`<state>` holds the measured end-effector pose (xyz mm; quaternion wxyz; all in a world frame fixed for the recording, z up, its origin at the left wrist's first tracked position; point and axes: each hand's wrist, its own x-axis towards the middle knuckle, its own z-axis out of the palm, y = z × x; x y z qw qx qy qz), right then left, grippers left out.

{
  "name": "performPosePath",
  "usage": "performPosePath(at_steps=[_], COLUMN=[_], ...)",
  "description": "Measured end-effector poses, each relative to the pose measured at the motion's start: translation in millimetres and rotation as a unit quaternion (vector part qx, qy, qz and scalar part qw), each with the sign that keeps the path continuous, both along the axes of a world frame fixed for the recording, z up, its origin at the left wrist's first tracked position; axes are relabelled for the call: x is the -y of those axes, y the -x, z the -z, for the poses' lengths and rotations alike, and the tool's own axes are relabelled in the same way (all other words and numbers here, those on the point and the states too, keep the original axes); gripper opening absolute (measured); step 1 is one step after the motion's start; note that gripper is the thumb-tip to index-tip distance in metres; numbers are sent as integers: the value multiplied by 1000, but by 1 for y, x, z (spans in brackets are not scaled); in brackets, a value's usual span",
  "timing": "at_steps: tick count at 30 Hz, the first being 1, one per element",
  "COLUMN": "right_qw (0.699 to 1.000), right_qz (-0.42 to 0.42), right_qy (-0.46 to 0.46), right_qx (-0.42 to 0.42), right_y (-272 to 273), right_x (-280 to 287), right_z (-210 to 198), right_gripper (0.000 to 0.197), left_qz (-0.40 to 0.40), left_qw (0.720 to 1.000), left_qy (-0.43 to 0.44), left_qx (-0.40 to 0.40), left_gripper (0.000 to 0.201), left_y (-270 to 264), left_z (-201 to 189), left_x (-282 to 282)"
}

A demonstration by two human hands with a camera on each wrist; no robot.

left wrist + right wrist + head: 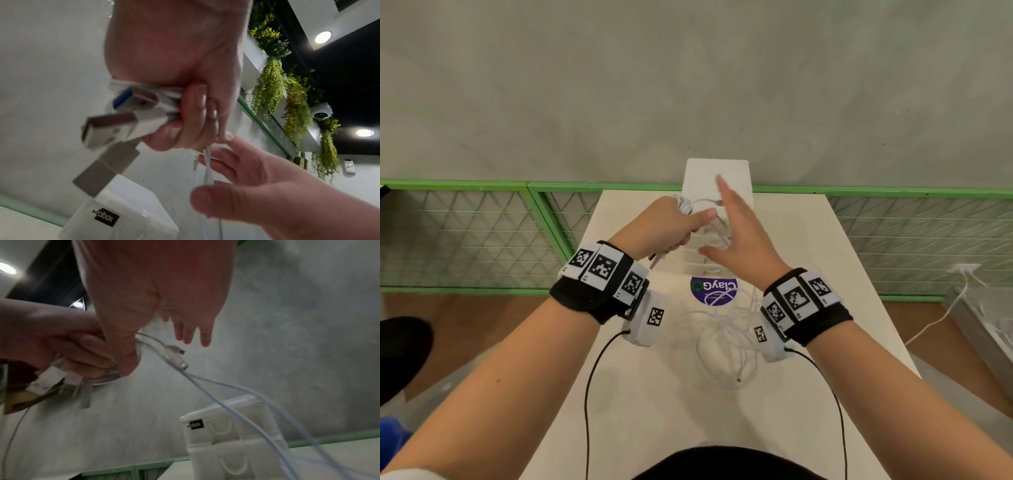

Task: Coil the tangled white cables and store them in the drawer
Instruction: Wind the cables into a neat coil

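My left hand [686,231] is held above the white table [825,260] and grips a bundle of white cables, whose USB plugs [115,129] stick out below the fist. My right hand [717,219] is beside it, fingers straight and spread, thumb against the cable loops [115,374]. Two strands [216,395] with small connectors [174,353] trail from the bundle down to the table. A loose tangle of white cable [726,346] lies on the table under my wrists. The white drawer unit [717,174] stands at the table's far end; its drawers [236,447] look closed.
A purple round sticker [714,291] is on the table before the drawer unit. A green-framed mesh fence [482,240] runs behind the table, with a grey wall beyond. At the right, another white cable [959,294] hangs off a separate surface. Black wrist-camera leads [587,394] hang from my wrists.
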<state>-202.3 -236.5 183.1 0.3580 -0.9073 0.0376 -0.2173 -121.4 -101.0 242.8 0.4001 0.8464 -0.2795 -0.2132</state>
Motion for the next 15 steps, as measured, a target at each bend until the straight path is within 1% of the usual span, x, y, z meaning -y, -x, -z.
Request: performPosePath(at_steps=[3, 4, 5, 7, 9, 11, 13, 15], right_qw=[998, 997, 997, 996, 992, 988, 982, 978], right_qz=[-37, -51, -64, -70, -72, -88, -107, -118], right_qy=[-51, -48, -27, 42, 100, 121, 128, 137], right_qx=[-12, -17, -25, -41, -40, -48, -87, -105], right_y=[-3, -2, -1, 1, 3, 3, 0, -3], right_x=[-2, 1, 3, 8, 8, 7, 9, 10], right_z=[-4, -6, -8, -10, -10, -9, -9, -10], right_gripper=[51, 45, 42, 41, 39, 38, 40, 42], left_qz=[77, 94, 104, 114, 126, 140, 165, 192], left_qw=[996, 993, 991, 987, 982, 975, 965, 953], left_qy=[-46, -57, -58, -55, -72, -91, -98, -81], left_qx=[-22, -36, -55, -95, -119, -146, -181, -220], left_gripper=[43, 42, 41, 37, 33, 32, 34, 35], left_y=[11, 14, 16, 20, 20, 19, 18, 18], left_z=[1, 2, 4, 7, 8, 7, 6, 6], left_x=[3, 2, 1, -2, -3, -3, -6, -9])
